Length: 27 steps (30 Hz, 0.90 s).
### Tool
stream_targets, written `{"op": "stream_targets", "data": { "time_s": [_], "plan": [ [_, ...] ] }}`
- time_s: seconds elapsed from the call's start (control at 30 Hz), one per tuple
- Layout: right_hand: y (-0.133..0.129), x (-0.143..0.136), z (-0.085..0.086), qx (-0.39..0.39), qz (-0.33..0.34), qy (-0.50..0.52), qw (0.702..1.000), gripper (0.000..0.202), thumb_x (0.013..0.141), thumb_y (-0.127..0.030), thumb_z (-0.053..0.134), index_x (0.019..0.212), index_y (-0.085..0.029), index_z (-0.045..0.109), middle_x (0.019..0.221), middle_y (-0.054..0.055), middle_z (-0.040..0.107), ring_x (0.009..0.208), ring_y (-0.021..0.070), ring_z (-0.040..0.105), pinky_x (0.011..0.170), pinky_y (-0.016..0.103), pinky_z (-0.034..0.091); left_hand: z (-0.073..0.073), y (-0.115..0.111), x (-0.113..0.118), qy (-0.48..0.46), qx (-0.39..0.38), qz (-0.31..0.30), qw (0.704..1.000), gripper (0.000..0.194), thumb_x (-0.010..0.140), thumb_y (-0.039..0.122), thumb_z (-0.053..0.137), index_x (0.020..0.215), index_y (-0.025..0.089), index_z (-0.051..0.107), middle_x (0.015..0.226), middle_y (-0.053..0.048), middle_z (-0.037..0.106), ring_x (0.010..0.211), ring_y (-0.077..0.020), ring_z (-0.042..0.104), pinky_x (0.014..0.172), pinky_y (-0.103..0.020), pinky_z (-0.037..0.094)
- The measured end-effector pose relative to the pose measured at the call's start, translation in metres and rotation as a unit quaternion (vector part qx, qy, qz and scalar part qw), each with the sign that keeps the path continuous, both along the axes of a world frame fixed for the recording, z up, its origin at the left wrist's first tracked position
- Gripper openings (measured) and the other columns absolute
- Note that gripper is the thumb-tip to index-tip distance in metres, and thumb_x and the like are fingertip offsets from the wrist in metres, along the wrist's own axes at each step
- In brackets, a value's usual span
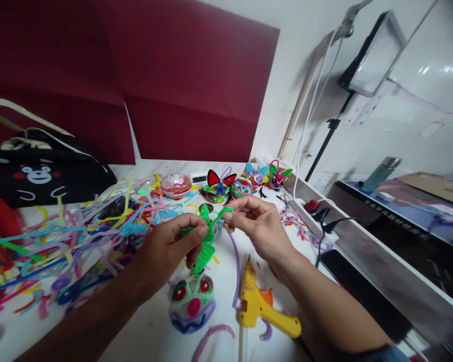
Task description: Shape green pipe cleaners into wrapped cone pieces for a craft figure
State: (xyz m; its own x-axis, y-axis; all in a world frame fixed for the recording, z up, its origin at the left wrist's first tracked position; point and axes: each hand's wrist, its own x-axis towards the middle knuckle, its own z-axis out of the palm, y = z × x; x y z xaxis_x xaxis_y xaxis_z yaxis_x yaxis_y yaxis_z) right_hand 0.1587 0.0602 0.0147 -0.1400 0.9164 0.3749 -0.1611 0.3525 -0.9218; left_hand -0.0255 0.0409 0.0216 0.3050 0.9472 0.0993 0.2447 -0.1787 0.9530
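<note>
My left hand pinches a green leaf-like shape made of pipe cleaner, with several pointed lobes. From the other side, the thumb and fingers of my right hand are closed on a thin green strand that sticks out of the same piece. Just below it on the table sits a round ball with a face, with red eyes, a pink nose and a wavy blue mouth. To its right lies a yellow hot glue gun, nozzle pointing away from me. A purple pipe cleaner lies beside the gun.
Loose coloured pipe cleaners are heaped on the left. Several decorated face balls stand at the back, near a small digital clock. A black bag is back left. On the right are a power strip and a dark phone.
</note>
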Motion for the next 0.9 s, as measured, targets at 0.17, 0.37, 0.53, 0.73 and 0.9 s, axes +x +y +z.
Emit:
{"op": "stream_targets", "data": {
  "time_s": [0.17,0.37,0.53,0.73,0.9],
  "plan": [
    [-0.004,0.007,0.0,0.24,-0.124,-0.196,0.943,0.01,0.081,-0.013,0.062,0.088,-0.018,0.067,0.082,0.002,0.068,0.072,0.0114,0.061,0.068,0.024,0.048,0.0,0.003,-0.002,-0.026,-0.01,-0.007,1.0,0.024,0.087,0.038,0.053,0.073,0.018,0.054,0.044,0.007,0.051,0.041,-0.0065,0.043,0.044,-0.017,0.034],
    [0.002,0.014,0.001,0.236,-0.126,-0.212,0.94,0.013,0.082,-0.009,0.057,0.09,-0.017,0.063,0.08,0.002,0.065,0.069,0.0113,0.059,0.067,0.024,0.048,0.003,0.002,-0.005,-0.046,-0.029,-0.008,0.999,0.029,0.087,0.039,0.054,0.068,0.018,0.052,0.046,0.007,0.049,0.041,-0.0055,0.042,0.042,-0.015,0.033],
    [0.005,0.015,0.002,0.301,-0.179,-0.219,0.911,0.015,0.081,-0.008,0.057,0.09,-0.018,0.064,0.078,0.002,0.064,0.07,0.0119,0.058,0.068,0.026,0.047,0.007,-0.001,-0.006,-0.059,-0.015,0.016,0.998,0.027,0.085,0.039,0.056,0.068,0.019,0.053,0.047,0.006,0.051,0.041,-0.006,0.042,0.039,-0.015,0.032],
    [0.004,0.012,0.005,0.135,-0.086,-0.109,0.981,0.005,0.08,-0.018,0.064,0.085,-0.018,0.065,0.076,0.001,0.063,0.068,0.012,0.058,0.063,0.026,0.047,0.001,0.004,-0.007,-0.062,0.005,0.045,0.997,0.023,0.085,0.038,0.056,0.073,0.019,0.055,0.047,0.006,0.05,0.042,-0.0065,0.042,0.039,-0.016,0.032],
    [0.005,0.015,0.008,0.039,-0.039,-0.066,0.996,0.009,0.076,-0.02,0.069,0.084,-0.017,0.065,0.064,-0.002,0.059,0.055,0.009,0.052,0.05,0.022,0.04,-0.004,0.012,-0.012,-0.098,0.034,0.093,0.99,0.025,0.086,0.037,0.055,0.068,0.019,0.052,0.05,0.005,0.051,0.044,-0.0077,0.044,0.042,-0.018,0.035]
  ]
}}
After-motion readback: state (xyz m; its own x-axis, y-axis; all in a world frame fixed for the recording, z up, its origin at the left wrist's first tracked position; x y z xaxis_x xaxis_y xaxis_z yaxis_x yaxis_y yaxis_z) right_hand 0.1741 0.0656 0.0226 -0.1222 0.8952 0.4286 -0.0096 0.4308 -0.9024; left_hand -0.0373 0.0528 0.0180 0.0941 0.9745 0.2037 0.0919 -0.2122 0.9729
